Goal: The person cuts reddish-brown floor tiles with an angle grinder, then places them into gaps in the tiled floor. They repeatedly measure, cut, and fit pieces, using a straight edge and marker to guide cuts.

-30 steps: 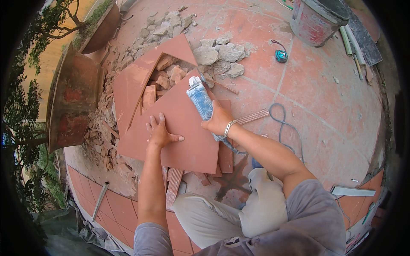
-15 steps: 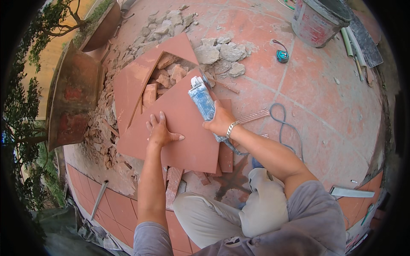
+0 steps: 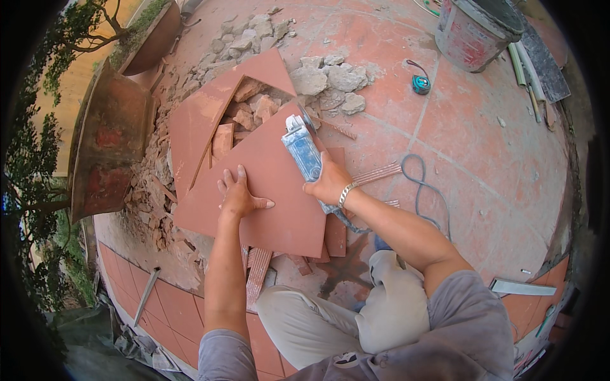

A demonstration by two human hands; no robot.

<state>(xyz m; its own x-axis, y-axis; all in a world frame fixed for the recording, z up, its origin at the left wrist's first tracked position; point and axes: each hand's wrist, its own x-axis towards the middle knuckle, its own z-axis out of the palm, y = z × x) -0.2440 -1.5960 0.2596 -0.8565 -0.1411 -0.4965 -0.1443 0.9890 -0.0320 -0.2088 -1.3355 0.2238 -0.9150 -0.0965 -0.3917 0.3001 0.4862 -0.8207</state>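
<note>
My left hand [image 3: 238, 195] lies with spread fingers on a reddish terracotta tile [image 3: 279, 216], pressing near its left part. In my right hand [image 3: 329, 183] is a dusty blue angle grinder [image 3: 301, 151], gripped round its body. Its disc [image 3: 307, 119] stands at the tile's far right edge, partly hidden by the tool's head. The tile rests tilted over broken rubble and other tile pieces. Behind it lies a second tile [image 3: 190, 143] with a corner cut out, and brick chunks [image 3: 244, 114] show through the gap.
Grey concrete lumps [image 3: 333, 79] lie beyond the tiles. A tape measure [image 3: 420, 84] and a dusty bucket [image 3: 473, 35] stand at the far right. The grinder's cable [image 3: 416, 184] loops across the floor at my right. Large planters [image 3: 111, 146] line the left side.
Almost nothing differs. The grinder and my right hand have shifted very slightly to the right; my left hand stays on the tile.
</note>
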